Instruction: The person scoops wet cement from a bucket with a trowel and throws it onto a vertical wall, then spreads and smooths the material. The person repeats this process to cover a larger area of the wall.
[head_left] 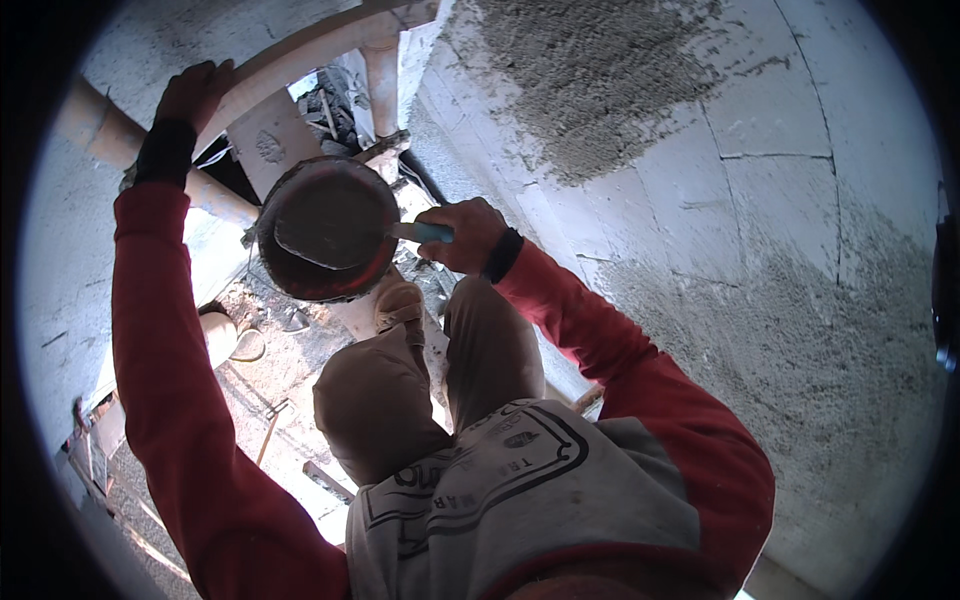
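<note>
Head view, the only one supplied. The right hand (466, 235) is closed around the turquoise handle of a hand tool with a pale shank (428, 232), probably a trowel. The shank runs over the near-right rim of a round, dark, deep-sided bucket (268, 265), and the tool's working end appears to lie inside it, against a smooth grey mass of mortar (335, 225); the outline of the blade cannot be separated from the mortar. The grip sits outside the rim, presumably so that the fingers stay clear of the wet material.

The left hand (193, 97) is raised and clasped over the edge of a curved-looking, pale wooden beam (300, 62) (the bend may be owed to the lens). This hold is judged to be for balance, the footing being narrow: one brown shoe (398, 303) is placed on a long pale plank (288, 138), with littered ground below.

The bucket stands just ahead of the knees, between the two arms, within easy reach of the right hand; what bears its weight is hidden. A thick tan round pole (105, 128) passes beside the left wrist. To the right rises a whitish block wall (770, 125) carrying a rough grey mortar patch (605, 85), conveniently near the bucket.
</note>
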